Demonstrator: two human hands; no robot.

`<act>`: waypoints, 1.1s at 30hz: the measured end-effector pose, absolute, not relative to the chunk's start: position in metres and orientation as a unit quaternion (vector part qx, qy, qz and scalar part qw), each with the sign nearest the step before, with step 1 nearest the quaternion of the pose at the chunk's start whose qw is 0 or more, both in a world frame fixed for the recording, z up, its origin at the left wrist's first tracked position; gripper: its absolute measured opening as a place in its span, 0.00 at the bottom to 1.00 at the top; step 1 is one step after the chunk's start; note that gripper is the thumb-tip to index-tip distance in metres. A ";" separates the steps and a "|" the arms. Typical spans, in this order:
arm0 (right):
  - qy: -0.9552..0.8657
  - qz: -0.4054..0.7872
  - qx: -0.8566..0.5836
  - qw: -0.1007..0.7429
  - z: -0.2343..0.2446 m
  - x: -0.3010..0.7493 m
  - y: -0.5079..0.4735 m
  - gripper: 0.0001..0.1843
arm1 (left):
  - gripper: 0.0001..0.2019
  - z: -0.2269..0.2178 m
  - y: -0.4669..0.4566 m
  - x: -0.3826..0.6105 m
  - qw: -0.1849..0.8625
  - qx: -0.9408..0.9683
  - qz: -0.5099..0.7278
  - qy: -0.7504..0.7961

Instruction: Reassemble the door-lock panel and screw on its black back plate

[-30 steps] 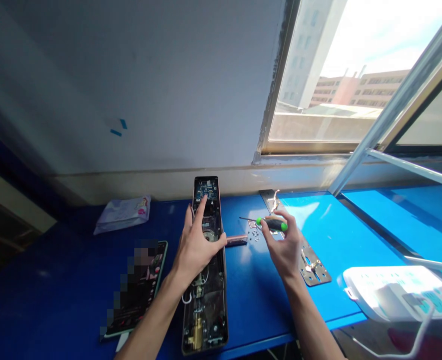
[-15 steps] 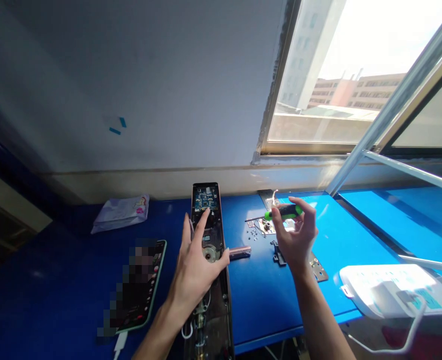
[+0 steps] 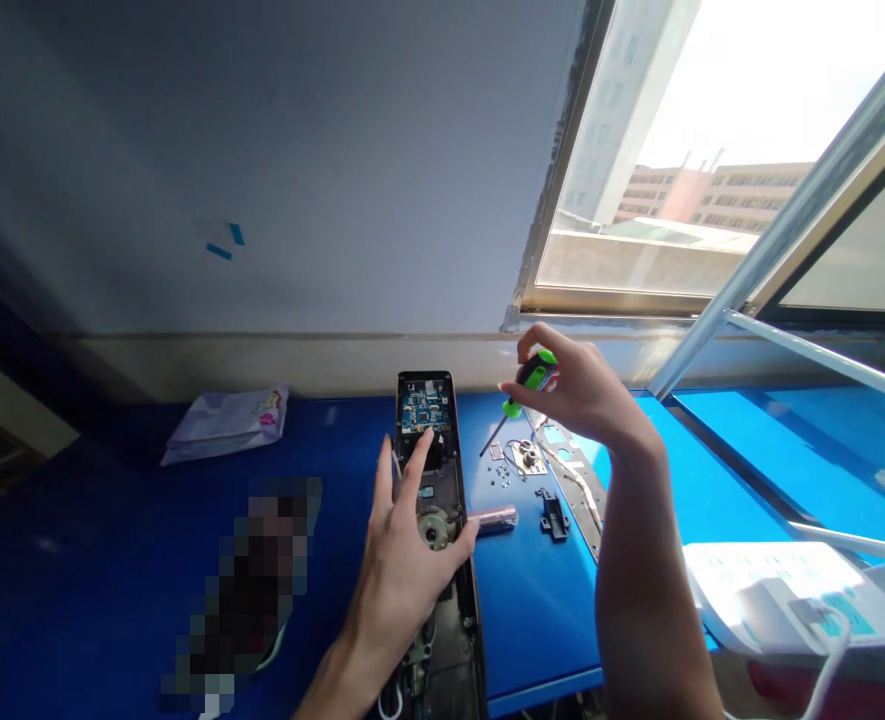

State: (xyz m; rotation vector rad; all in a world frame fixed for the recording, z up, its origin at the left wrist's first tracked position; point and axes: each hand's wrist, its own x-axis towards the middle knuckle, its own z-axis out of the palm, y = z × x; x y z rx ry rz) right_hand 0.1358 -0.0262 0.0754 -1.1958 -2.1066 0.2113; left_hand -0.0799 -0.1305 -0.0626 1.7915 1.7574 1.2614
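Observation:
A long dark lock housing with its inside bared lies lengthwise in front of me. At its far end sits a blue circuit board. My left hand spans the housing, thumb at the right edge and fingers spread at the left side and over the inside, gripping it. My right hand is raised right of the circuit board, its fingers closed on a green and black screwdriver. The shaft slants down to the left, its tip over several small screws on the table.
Right of the housing lie a pinkish cylinder, a black plastic bracket, a small round-centred part and a metal plate. A white power strip is at right. Left are a blurred phone and a packet.
My right hand has moved up and to the left, turning the screwdriver from nearly level to pointing down. My left hand keeps its place on the housing. The view has shifted slightly.

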 end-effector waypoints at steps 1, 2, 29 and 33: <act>-0.817 0.085 -0.462 0.335 0.080 0.137 -0.025 0.13 | 0.47 -0.063 -0.130 -0.078 0.165 0.631 0.443 0.615; -0.821 0.090 -0.461 0.325 0.083 0.138 -0.024 0.12 | 0.46 -0.063 -0.131 -0.076 0.165 0.635 0.441 0.613; -0.837 0.149 -0.500 0.165 0.074 0.137 0.001 0.10 | 0.25 -0.030 -0.100 -0.070 0.008 0.711 0.450 0.541; -0.841 0.150 -0.493 0.163 0.071 0.138 0.005 0.10 | 0.18 -0.021 -0.073 -0.074 -0.009 0.719 0.481 0.501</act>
